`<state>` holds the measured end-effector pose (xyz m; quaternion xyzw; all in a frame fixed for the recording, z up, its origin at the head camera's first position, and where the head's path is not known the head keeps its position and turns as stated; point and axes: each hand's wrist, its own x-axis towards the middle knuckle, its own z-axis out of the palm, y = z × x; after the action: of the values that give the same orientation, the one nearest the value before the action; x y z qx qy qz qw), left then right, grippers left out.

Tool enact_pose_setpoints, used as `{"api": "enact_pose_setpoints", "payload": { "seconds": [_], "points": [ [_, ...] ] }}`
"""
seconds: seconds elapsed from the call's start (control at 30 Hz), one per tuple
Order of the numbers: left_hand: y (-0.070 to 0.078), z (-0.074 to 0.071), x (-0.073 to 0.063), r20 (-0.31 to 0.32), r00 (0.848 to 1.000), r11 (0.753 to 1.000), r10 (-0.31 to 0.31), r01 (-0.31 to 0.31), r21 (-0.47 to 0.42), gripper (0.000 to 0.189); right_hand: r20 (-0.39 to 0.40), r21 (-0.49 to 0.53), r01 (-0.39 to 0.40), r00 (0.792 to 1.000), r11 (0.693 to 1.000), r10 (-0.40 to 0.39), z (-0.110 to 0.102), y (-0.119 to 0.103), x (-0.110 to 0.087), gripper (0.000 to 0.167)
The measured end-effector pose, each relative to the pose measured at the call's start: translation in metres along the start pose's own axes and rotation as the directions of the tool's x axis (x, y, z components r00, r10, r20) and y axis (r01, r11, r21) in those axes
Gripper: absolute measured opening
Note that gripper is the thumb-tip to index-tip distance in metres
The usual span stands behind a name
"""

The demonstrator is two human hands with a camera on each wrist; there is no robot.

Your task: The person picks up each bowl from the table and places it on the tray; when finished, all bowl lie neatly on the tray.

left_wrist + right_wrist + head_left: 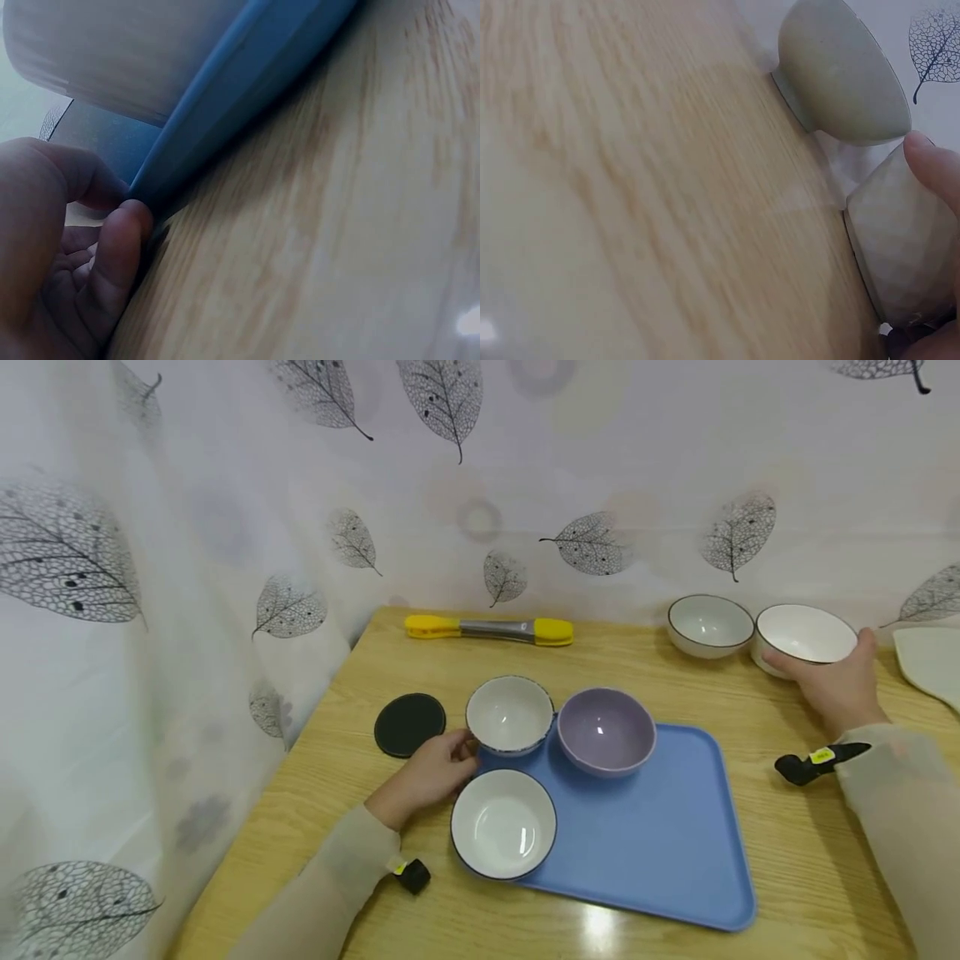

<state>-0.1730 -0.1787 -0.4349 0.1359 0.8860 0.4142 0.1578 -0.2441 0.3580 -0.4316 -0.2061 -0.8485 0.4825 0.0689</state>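
My left hand (435,768) pinches the left edge of a blue tray (660,843), thumb and finger meeting at its rim in the left wrist view. On the tray stand a speckle-rimmed white bowl (510,714), a purple bowl (606,731) and a dark-rimmed white bowl (504,824). At the back right, my right hand (840,689) spans another white bowl (806,633), thumb on its near left side and fingers at its right. The right wrist view shows that bowl's faceted side (904,240). A grey-white bowl (710,625) stands close to its left.
Yellow-ended tongs (495,630) lie along the table's back edge. A black round coaster (409,725) is left of the tray. A pale flat-ended utensil (930,662) lies at the far right. A leaf-patterned curtain (450,527) hangs behind and left of the wooden table (330,827).
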Motion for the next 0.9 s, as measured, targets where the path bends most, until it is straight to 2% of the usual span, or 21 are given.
{"api": "enact_pose_setpoints", "payload": {
  "seconds": [0.13,0.33,0.6,0.9],
  "points": [
    [-0.001,0.002,0.0,0.005,1.0,1.0,-0.001,0.001,-0.001,0.031,-0.01,-0.007,-0.003,1.0,1.0,0.003,0.0,0.006,-0.001,0.127],
    [-0.001,0.003,0.0,-0.001,1.0,1.0,-0.008,0.008,0.009,0.027,0.01,-0.022,0.035,0.999,0.999,-0.035,-0.009,0.014,-0.003,0.121],
    [0.0,0.002,-0.001,0.001,1.0,1.0,-0.015,0.015,-0.007,0.026,-0.01,0.01,0.105,0.994,0.994,-0.105,-0.017,0.018,-0.005,0.102],
    [-0.001,0.001,0.001,-0.004,1.0,1.0,-0.001,0.001,-0.002,0.029,-0.041,-0.072,0.142,0.989,0.987,-0.145,-0.024,0.015,-0.016,0.102]
  ]
}}
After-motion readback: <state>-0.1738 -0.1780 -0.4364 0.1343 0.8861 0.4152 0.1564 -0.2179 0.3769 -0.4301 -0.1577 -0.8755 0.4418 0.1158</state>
